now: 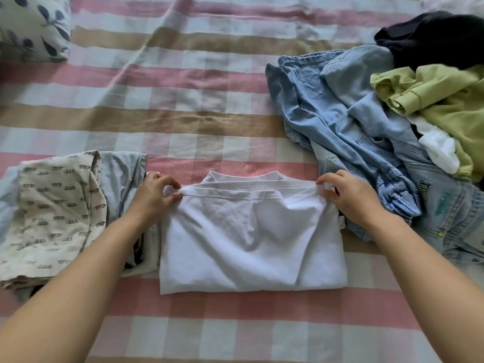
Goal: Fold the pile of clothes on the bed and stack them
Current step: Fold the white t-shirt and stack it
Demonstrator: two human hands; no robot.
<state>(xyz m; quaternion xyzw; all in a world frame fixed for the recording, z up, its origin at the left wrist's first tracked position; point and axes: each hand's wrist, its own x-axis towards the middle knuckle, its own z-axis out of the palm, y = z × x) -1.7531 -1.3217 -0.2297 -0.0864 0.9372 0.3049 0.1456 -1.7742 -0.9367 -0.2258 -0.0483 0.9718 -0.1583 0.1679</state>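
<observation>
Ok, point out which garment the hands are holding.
The white garment, its upper edge pinched by the left hand and right hand; the denim, green and black ones lie untouched.

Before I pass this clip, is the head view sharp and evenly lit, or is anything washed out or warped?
Head view: soft even daylight, no glare; the white shirt is bright but its creases show; the bedsheet stripes bow from the wide lens; the black garment, top right, looks blurred.
</observation>
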